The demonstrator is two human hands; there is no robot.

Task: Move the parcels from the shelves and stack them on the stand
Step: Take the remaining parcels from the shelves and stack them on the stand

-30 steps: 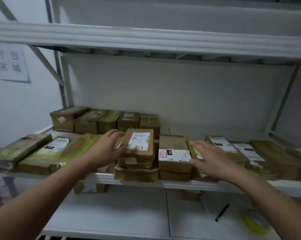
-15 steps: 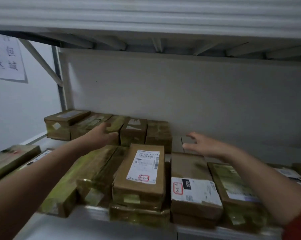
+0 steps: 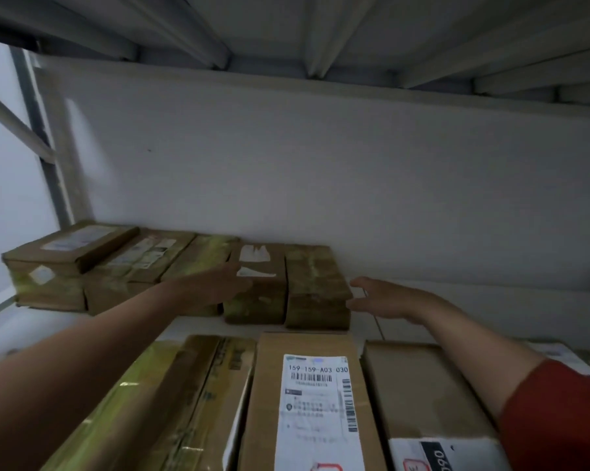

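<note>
Shelf point(image 3: 198, 326) dim; left hand point(image 3: 218, 283) blurred.

Five parcels point(image 3: 315, 283) in the back row, two hands point(image 3: 387, 300).

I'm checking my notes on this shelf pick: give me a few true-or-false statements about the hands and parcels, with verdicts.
1. A front parcel bears a barcode label. True.
2. The left hand rests on that front parcel. False: it reaches the back row.
3. The right hand is beside the rightmost back parcel. True.
4. The right hand grips that parcel. False: its fingers are spread and hold nothing.
</note>
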